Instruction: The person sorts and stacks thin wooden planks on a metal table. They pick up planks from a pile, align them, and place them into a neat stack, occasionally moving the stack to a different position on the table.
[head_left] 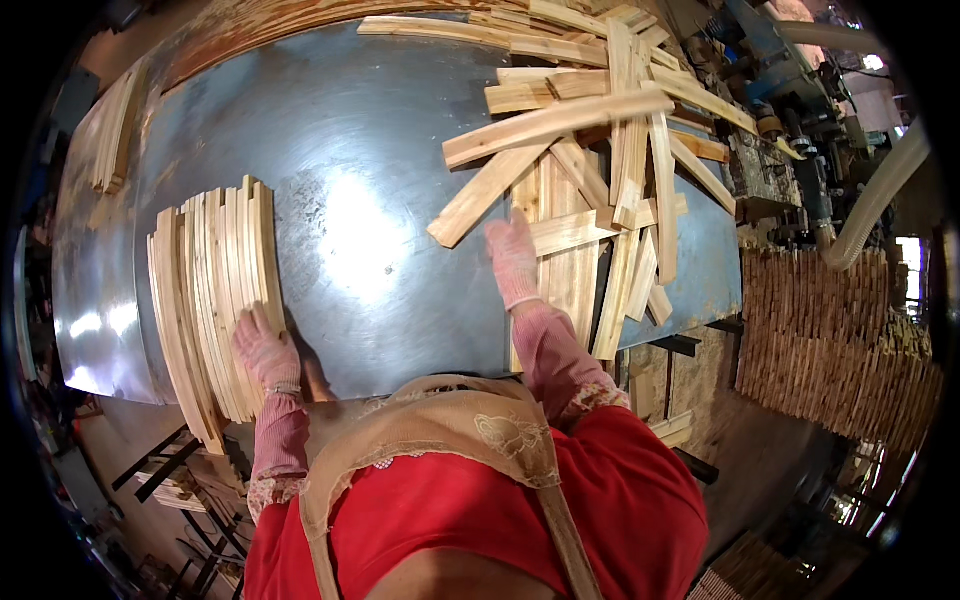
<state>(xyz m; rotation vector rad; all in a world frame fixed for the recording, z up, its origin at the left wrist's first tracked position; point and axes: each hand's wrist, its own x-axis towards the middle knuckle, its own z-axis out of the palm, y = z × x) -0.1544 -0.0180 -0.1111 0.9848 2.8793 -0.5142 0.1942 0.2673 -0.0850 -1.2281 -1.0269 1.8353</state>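
Note:
My left hand (265,350), in a pale knit glove, lies with fingers spread on the near right part of a row of wooden strips (205,290). These strips stand side by side on the left of the metal-topped table (400,330). On the right, my gloved right hand (513,262) is at the left edge of a loose pile of strips. Its fingers are bent against a wooden strip (570,232) lying crosswise there; the glove partly hides the contact. Below it, wider pale strips (568,280) lie lengthwise, and a long strip (555,125) slants across the pile.
A few strips (118,135) lie at the table's far left. Machinery with a hose (880,195) stands at the right, beside tall stacks of wood (815,330). Black metal bars (165,465) jut out below the table's left side.

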